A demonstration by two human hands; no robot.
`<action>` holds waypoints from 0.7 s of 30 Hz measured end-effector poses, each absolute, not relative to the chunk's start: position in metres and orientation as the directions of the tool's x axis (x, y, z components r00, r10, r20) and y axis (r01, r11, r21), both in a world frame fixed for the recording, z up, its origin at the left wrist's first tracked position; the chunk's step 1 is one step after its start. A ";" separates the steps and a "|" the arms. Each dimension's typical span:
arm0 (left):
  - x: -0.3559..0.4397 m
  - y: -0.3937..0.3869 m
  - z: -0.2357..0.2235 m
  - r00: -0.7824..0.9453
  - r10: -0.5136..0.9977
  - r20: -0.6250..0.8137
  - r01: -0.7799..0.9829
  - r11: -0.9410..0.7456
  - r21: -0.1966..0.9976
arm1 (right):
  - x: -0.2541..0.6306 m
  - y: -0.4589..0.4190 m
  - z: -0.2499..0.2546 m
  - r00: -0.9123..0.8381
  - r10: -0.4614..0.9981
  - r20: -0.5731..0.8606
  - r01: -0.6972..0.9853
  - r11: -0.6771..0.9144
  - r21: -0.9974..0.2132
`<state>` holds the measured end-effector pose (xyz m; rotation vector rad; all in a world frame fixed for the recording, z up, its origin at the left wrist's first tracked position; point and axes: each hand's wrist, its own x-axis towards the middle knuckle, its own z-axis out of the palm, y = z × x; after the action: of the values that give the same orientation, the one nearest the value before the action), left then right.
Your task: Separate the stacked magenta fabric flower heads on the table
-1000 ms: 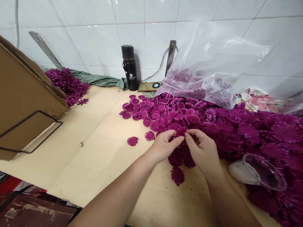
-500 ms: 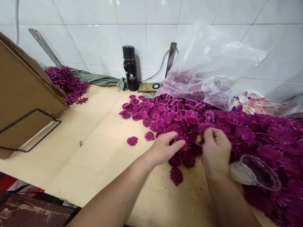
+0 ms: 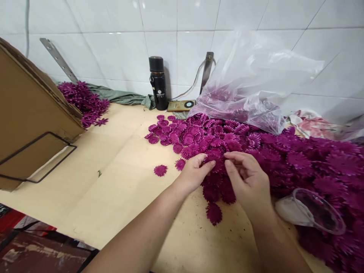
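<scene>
My left hand (image 3: 196, 171) is closed, with thumb and fingers gripping the left edge of a purple artificial flower piece (image 3: 216, 162), a flat disc with a jagged rim. From the other side, my right hand (image 3: 247, 178) has its thumb and forefinger tips at the right edge of the same piece, its other fingers curled. Below the hands several dark purple pieces lie loosely on the table, one of them a lone flower piece (image 3: 214, 213) nearest me. A large heap of purple flower pieces (image 3: 298, 159) spreads behind and to the right.
A clear plastic cup (image 3: 318, 212) lies tipped by the heap. Behind stand a plastic bag (image 3: 244, 102), a black bottle (image 3: 158, 83) and a phone (image 3: 181, 105). At left are a cardboard box (image 3: 34, 121), a wire frame (image 3: 58, 165) and star-shaped purple pieces (image 3: 85, 101) on the pale table (image 3: 113, 182).
My right hand has moved left from over the heap to the edge of the piece in my left hand. The left hand keeps its grip. The view has shifted slightly.
</scene>
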<state>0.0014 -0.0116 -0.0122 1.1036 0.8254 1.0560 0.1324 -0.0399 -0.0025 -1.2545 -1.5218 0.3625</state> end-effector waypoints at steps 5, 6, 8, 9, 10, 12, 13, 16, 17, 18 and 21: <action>0.002 -0.008 -0.014 0.243 0.970 -0.019 -0.173 0.063 0.983 | 0.126 -0.042 -0.004 -0.025 0.857 0.514 0.555 0.440 -0.706; 0.002 -0.008 -0.014 0.238 0.971 -0.016 -0.156 0.055 0.986 | 0.125 -0.042 -0.006 -0.019 0.869 0.495 0.542 0.425 -0.725; 0.001 -0.008 -0.015 0.246 0.969 -0.017 -0.128 0.050 0.990 | 0.125 -0.041 -0.008 -0.003 0.904 0.427 0.492 0.373 -0.787; 0.001 -0.008 -0.016 0.253 0.967 -0.020 -0.111 0.049 0.993 | 0.126 -0.041 -0.009 0.001 0.923 0.384 0.462 0.340 -0.819; 0.001 -0.008 -0.016 0.261 0.965 -0.019 -0.095 0.045 0.994 | 0.126 -0.041 -0.010 0.006 0.938 0.346 0.436 0.309 -0.845; 0.001 -0.010 -0.015 0.287 0.958 -0.001 -0.075 0.023 0.997 | 0.128 -0.040 -0.009 0.051 0.951 0.304 0.394 0.261 -0.881; 0.002 -0.012 -0.015 0.300 0.954 0.014 -0.069 0.007 0.998 | 0.129 -0.040 -0.009 0.094 0.950 0.298 0.371 0.245 -0.896; 0.005 -0.016 -0.012 0.341 0.939 0.051 -0.025 -0.046 0.999 | 0.129 -0.039 -0.007 0.267 0.923 0.275 0.270 0.202 -0.941; 0.005 -0.017 -0.012 0.350 0.935 0.058 -0.002 -0.061 0.998 | 0.128 -0.039 -0.007 0.313 0.915 0.254 0.235 0.185 -0.954; 0.006 -0.018 -0.011 0.361 0.930 0.064 0.018 -0.076 0.997 | 0.126 -0.039 -0.007 0.348 0.908 0.234 0.209 0.168 -0.963; 0.005 -0.020 -0.009 0.390 0.917 0.079 0.055 -0.109 0.993 | 0.125 -0.037 -0.010 0.404 0.892 0.203 0.174 0.142 -0.974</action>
<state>0.0047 -0.0199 -0.0088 1.4963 0.9141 0.9383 0.1248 -0.0374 -0.0096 -1.3507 -1.0589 0.6906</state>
